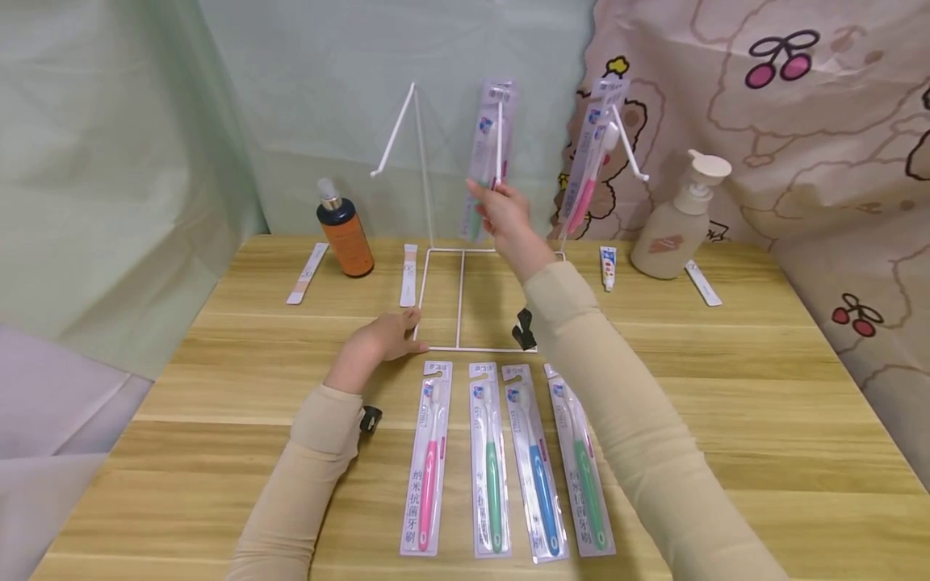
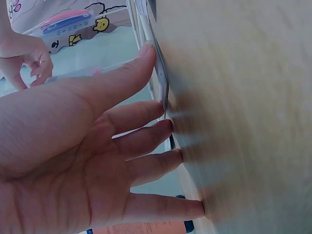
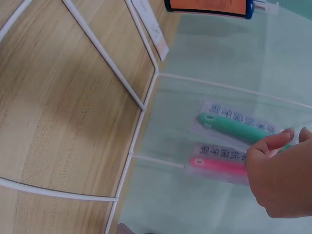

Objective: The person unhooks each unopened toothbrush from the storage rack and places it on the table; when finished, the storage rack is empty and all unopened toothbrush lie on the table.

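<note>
At the middle hook of a white wire rack (image 1: 460,298), my right hand (image 1: 508,222) pinches a packaged toothbrush (image 3: 239,127) with a green handle. A packaged toothbrush with a pink handle (image 3: 219,165) shows beside it in the right wrist view. Another pink packaged toothbrush (image 1: 584,190) hangs on the right hook, while the left hook (image 1: 395,129) is bare. My left hand (image 1: 381,337) rests at the front left corner of the rack's base, fingers extended, fingertips down at the tabletop. In the left wrist view its thumb (image 2: 131,73) lies along the wire.
Several packaged toothbrushes, including a blue one (image 1: 539,476), lie in front of the rack. An orange bottle (image 1: 347,238) stands at left and a pump bottle (image 1: 672,230) at right. A toothpaste tube (image 1: 608,268) and white paper strips (image 1: 409,276) lie near the rack.
</note>
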Available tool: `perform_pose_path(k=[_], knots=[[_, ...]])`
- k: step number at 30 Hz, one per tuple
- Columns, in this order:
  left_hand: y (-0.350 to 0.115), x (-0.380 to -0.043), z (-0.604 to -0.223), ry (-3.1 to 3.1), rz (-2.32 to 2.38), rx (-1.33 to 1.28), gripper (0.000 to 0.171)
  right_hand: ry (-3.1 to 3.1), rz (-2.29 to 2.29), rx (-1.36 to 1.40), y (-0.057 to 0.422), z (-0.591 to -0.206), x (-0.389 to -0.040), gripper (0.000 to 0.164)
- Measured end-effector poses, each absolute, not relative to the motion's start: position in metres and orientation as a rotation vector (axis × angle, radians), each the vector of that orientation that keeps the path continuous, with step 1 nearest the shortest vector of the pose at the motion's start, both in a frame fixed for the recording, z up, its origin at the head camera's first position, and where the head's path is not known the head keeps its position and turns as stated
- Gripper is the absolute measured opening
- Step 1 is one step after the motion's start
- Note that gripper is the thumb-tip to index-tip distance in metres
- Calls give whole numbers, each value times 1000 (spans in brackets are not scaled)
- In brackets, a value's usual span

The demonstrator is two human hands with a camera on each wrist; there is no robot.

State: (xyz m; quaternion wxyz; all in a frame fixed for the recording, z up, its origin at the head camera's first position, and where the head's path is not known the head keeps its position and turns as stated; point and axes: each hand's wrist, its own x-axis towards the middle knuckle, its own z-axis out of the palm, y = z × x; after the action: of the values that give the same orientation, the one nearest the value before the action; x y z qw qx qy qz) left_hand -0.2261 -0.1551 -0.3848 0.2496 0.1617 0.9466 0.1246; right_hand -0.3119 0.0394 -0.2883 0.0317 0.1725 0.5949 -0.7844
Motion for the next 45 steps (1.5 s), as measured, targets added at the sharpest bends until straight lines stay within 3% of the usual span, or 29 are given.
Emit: perform_pose_path(k=[16,31,45], knots=[[-156,-226,-387,2570,346,451,72,1547,-2497,426,25,-287,-276,33],[-156,-225,-386,2577,329,445,72,1690,-2440,341,31,-284,-235,34],[-154,-226,-385,2567,324,437,73,1899,-2194,92,50,-292,-191,31]])
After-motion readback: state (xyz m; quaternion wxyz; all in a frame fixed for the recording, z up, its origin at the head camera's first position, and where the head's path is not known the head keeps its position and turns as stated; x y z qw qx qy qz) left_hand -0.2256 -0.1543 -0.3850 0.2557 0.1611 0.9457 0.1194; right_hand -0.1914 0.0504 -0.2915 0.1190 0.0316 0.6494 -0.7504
